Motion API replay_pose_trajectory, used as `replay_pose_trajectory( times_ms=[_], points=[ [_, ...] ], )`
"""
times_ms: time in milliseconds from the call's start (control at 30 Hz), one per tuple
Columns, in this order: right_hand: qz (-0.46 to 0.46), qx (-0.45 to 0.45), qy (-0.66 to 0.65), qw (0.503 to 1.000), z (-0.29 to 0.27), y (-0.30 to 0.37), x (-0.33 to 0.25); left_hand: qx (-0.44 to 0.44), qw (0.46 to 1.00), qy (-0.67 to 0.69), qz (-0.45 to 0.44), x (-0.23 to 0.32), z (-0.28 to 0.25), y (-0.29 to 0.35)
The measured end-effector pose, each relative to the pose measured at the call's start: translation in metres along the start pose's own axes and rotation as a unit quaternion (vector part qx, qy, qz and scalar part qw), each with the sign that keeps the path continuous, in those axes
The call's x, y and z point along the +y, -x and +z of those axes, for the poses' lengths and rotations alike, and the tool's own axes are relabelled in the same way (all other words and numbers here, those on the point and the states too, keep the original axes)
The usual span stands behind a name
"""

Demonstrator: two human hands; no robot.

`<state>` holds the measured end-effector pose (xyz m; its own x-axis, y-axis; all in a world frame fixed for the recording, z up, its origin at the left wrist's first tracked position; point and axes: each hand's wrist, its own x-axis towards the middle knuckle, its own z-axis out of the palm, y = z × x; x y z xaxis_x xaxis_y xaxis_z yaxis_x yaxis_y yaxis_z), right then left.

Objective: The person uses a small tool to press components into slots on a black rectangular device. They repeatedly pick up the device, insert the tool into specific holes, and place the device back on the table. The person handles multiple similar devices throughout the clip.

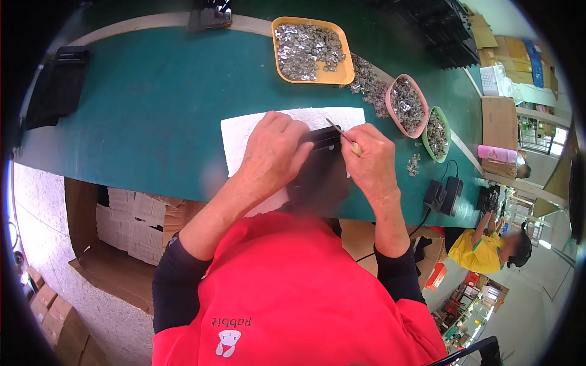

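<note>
Two hands work a black part on white cloth; long axis seems bodyward, near end blurred. Left hand grips and partly blocks its left side; right hand clenches thin tool, tip far-left. Beyond: green basket, pink basket, yellow tray, metal bits inside.
</note>
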<state>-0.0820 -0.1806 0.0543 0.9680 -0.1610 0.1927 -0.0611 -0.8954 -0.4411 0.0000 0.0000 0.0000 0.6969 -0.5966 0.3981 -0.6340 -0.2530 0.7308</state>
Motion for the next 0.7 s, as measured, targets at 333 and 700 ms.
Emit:
replay_pose_trajectory(
  times_ms=[333,700],
  points=[
    [-0.006,0.026,0.073,0.997,0.014,0.005,-0.012,0.003,1.000,-0.003,0.000,0.000,-0.001,0.000],
    [0.301,-0.057,-0.320,0.896,0.002,-0.003,0.006,0.005,1.000,0.006,0.000,0.001,-0.001,0.001]
  ],
)
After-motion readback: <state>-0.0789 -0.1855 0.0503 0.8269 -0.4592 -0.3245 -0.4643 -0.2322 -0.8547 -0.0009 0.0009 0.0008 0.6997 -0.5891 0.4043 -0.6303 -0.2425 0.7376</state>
